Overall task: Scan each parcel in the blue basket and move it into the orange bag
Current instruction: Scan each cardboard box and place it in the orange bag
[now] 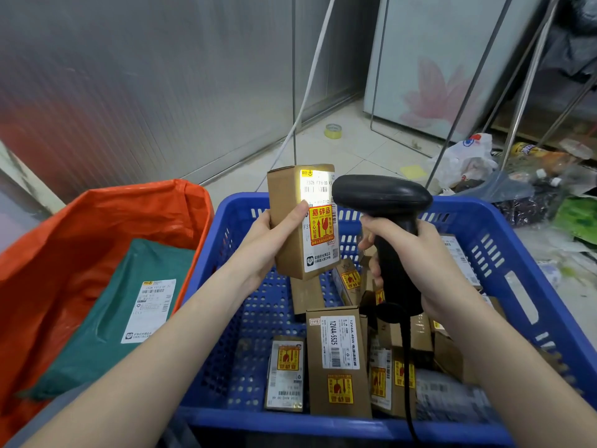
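Step in hand: the scan itself, by my reading. One parcel (302,221) was up out of the blue basket (517,286) and standing upright in front of the scanner (382,202).
Left hand: the left hand (265,240) gripped that cardboard box low on its left side, thumb laid across the front face by the red-and-yellow fragile sticker, the other fingers wrapped round the back out of sight.
Right hand: the right hand (426,263) was curled tight round the black handle, the scanner's head turned to the left at the label. Whether a finger was on the trigger, I could not tell.
Light on the label: a bright patch sat on the top of the white shipping label, right by the scanner head. It looked like the reader's beam on the barcode, though that was a judgement.
Where the rest sat: a good many brown parcels (337,360) lay in the basket below the hands, most with fragile stickers.
Orange bag: the orange bag (97,221) stood open just left of the basket, touching its wall, with a green mailer (106,318) already inside.
Progress: early to middling, I'd say. One in the bag, plenty to go.
Next move calls for: once the read lands, a swing left over the basket rim and a release into the bag's mouth, set down gently given the fragile mark.
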